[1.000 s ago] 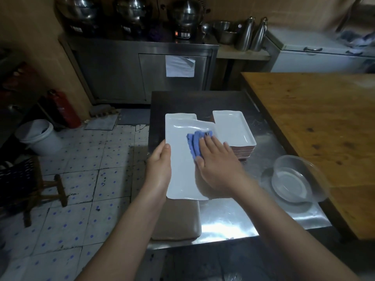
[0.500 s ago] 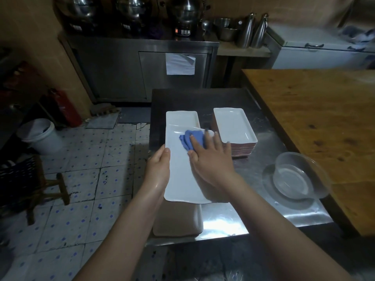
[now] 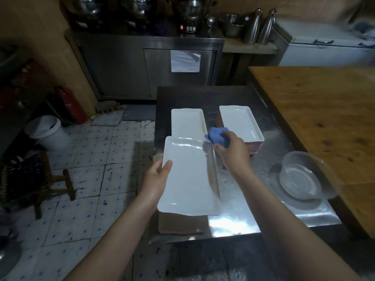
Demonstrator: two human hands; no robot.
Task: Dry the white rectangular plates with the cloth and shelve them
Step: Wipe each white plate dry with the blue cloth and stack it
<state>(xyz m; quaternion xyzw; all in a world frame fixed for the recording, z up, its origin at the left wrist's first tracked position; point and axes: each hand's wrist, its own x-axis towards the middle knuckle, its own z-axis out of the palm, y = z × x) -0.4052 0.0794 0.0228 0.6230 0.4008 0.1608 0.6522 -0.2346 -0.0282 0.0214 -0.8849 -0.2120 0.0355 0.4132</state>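
The left hand point(image 3: 157, 177) is holding the white rectangular plate point(image 3: 188, 175) over the steel table point(image 3: 243, 199), its grip pinching the left edge with the thumb on top. The right hand point(image 3: 233, 153) is squeezing the blue cloth point(image 3: 218, 136) in a tight grip at the plate's far right corner. To dry it well, the cloth should be rubbing every corner and rim while the plate is staying steady

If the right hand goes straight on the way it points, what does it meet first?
Likely the right rim of the lone flat plate beyond the held plate, just ahead of the blue cloth; the right hand may pass above it.
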